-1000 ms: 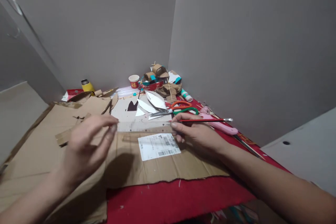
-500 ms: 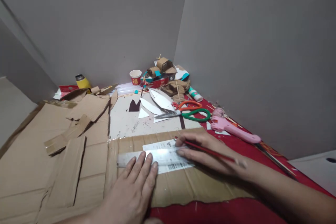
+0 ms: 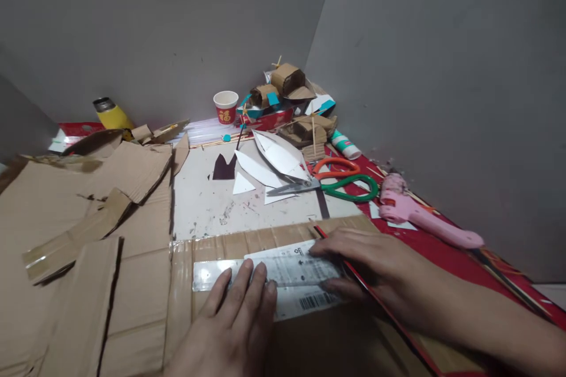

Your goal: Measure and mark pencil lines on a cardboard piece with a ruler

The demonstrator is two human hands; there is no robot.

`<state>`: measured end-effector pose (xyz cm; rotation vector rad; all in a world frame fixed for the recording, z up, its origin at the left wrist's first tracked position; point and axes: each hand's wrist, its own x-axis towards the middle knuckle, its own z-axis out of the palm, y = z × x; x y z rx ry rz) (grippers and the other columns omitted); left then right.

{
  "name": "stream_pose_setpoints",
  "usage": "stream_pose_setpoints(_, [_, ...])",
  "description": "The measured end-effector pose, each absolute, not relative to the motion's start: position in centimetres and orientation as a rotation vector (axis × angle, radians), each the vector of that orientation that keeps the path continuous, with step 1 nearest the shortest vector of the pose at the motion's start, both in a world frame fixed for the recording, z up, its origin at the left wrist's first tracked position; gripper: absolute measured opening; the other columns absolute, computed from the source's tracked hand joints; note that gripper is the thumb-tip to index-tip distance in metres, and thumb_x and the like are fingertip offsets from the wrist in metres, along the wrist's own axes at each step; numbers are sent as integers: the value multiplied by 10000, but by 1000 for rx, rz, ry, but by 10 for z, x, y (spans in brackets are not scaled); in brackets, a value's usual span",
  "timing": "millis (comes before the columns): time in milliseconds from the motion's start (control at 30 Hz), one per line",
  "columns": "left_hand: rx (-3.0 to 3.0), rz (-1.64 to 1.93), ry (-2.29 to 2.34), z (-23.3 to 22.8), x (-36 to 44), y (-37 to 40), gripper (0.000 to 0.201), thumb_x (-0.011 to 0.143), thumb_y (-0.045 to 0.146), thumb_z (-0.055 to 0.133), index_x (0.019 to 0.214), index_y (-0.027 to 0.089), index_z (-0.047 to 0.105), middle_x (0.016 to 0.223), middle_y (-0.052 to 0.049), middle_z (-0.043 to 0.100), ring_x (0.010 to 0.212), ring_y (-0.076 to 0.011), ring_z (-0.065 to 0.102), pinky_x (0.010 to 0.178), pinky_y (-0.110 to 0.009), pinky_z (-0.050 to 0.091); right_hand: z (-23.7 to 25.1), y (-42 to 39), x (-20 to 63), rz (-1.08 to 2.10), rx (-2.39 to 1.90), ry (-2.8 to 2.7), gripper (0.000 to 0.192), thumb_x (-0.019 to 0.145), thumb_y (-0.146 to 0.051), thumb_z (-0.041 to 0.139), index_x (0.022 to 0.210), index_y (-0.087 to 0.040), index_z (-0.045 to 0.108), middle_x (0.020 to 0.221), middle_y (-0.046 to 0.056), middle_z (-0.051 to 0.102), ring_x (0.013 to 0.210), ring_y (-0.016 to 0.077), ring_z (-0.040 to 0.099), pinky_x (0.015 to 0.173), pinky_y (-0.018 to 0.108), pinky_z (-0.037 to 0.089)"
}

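Observation:
My left hand (image 3: 234,318) lies with fingers outstretched on a clear ruler (image 3: 212,275), pressing on its left half. Beneath the ruler is a brown cardboard sheet (image 3: 274,235) bearing a white printed label (image 3: 289,308) with a barcode. My right hand (image 3: 380,259) is closed around a slim red-and-black pencil (image 3: 398,321). Its thumb and fingertips also rest at the ruler's right end. The pencil's upper tip shows past the index finger, and its middle is hidden by the hand.
Orange-and-green-handled scissors (image 3: 336,182) and white paper cutouts (image 3: 278,153) lie ahead. A pink glue gun (image 3: 424,218) is at right. Cardboard pieces (image 3: 145,283) cover the left. A paper cup (image 3: 226,109), yellow bottle (image 3: 112,115) and cardboard models (image 3: 287,79) stand behind.
The view has shifted closer and tilted. My right hand has turned the pencil so it slants more steeply toward me. My left hand stays on the ruler.

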<state>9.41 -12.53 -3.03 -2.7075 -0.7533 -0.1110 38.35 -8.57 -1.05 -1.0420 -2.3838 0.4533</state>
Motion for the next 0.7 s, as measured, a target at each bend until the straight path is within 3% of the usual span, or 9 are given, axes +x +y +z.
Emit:
stream_pose_setpoints(133, [-2718,-141,-760,-31,93,-123,501,972,375,401,1405,130,462,1439,-118,516,1344,-298,408,1075,-396,267,-19,-82,388,465,-971,-2414,326,885,-257,634,1208,-252,593,996,90,705,948,244,659,866,380,510])
stream_pose_setpoints(400, [-2776,-259,-788,-35,92,-114,510,954,359,415,1417,150,455,1388,-95,573,1311,-259,437,1031,-360,324,-13,-78,385,459,-983,-2442,259,932,-241,567,1188,-212,601,938,94,685,885,212,630,796,348,495])
stream_pose_setpoints(567, [-2750,-306,-750,-35,94,-115,417,964,321,404,1306,141,561,1341,-104,606,1274,-271,471,1050,-383,285,-16,-78,386,448,-986,-2448,289,911,-233,601,1200,-229,596,986,98,683,930,229,627,809,358,492])
stream_pose_setpoints(700, [-2778,-257,-762,-31,93,-117,428,957,297,429,1342,136,521,1371,-112,576,1295,-289,449,1077,-404,256,-18,-79,387,485,-1004,-2435,331,890,-207,623,1214,-258,576,937,71,676,907,230,634,782,353,504])
